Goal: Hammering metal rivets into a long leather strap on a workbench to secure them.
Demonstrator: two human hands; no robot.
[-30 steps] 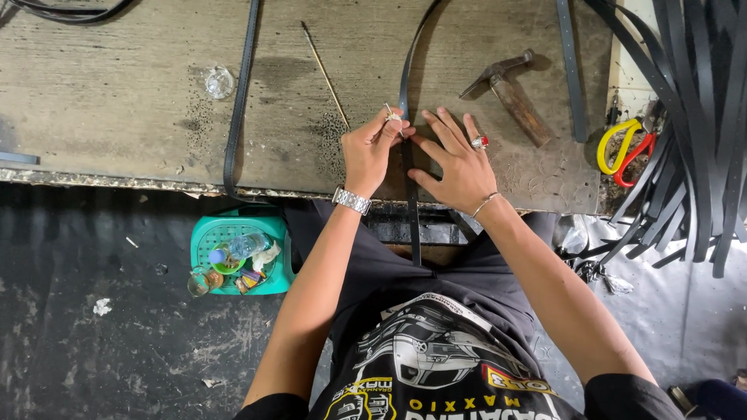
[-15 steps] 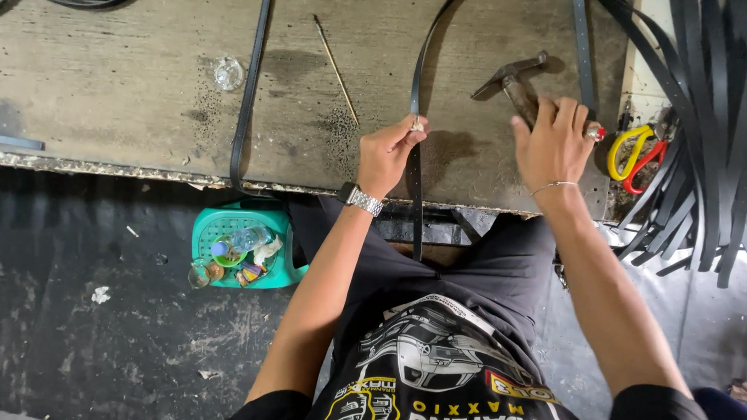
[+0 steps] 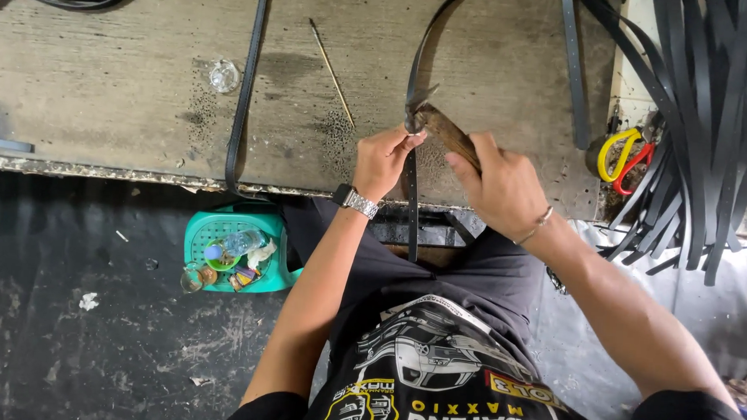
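Left of the black strap [image 3: 411,205], a green basket [image 3: 236,248] sits on the floor; the left hand [image 3: 384,160] pinches the strap on the bench [image 3: 101,97], grip clamped; just right, the right hand [image 3: 500,186] grips a hammer [image 3: 446,131], its head lying nearest the pinch, the strap running lengthwise toward the person.

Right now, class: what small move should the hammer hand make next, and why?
Probably a short tap down. The right hand holds the hammer with its head at the black strap, which the left hand pins flat on the wooden bench.
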